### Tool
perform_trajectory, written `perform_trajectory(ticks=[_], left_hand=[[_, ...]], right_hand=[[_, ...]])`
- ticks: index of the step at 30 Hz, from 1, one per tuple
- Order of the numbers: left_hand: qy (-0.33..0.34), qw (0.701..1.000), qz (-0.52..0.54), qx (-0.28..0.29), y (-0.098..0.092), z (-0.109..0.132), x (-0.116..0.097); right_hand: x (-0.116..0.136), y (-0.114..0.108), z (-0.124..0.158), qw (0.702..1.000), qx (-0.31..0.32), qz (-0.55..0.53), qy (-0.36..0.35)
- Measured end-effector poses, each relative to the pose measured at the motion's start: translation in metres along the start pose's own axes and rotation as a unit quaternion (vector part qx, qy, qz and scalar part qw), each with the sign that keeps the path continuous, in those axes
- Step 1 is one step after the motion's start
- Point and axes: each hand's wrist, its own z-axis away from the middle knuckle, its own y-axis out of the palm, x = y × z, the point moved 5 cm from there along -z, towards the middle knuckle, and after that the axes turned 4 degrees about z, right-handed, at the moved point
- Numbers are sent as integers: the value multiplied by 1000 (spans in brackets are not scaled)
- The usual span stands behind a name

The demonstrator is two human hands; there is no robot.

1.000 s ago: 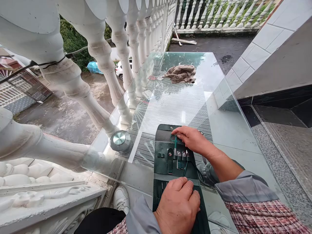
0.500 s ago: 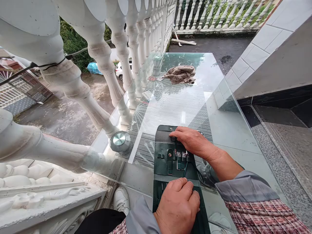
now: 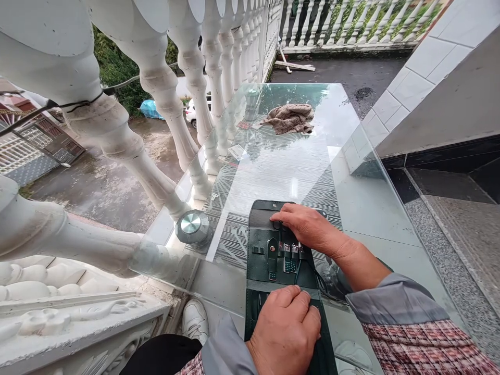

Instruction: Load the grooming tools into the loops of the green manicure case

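Observation:
An unfolded dark green case (image 3: 260, 268) lies on the glass table, with nail clippers (image 3: 290, 260) and other small tools held in its straps. My left hand (image 3: 285, 325) rests on the lower part of the case, its fingers together and curled; whatever is under them is hidden. Across the upper part reaches my right hand (image 3: 308, 224), its fingers bent at the dark loop handles of a pair of scissors (image 3: 278, 225) strapped in the case. A dark cord or handle loop curves out from the case's right side, below my right wrist.
On the far part of the glass table (image 3: 281, 172) lies a crumpled brown cloth (image 3: 291, 119). A round metal-topped table leg (image 3: 191, 224) stands at the left. White balusters (image 3: 167, 104) line the left side; a tiled wall (image 3: 414, 78) rises at right.

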Motion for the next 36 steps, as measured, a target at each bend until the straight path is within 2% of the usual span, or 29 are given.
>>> perform_trajectory(ticks=[6,10,15,27,36], left_hand=[[-2,1000,-4,4,0,0,0],[-5,1000,-10,19,2,0,0],[5,1000,-7,-2,1,0,0],[4,1000,-8,-1,2,0,1],[5,1000,-8,16,5,0,2]], right_hand=[[2,0,0,1000,-2,22,6],[8,-2,1,999,-7,27,-24],[13,-5,3,996,-10,59,-71],[27,-21,-15,982,121,101,-105],[24,-19,-24,979,155,51,-119]])
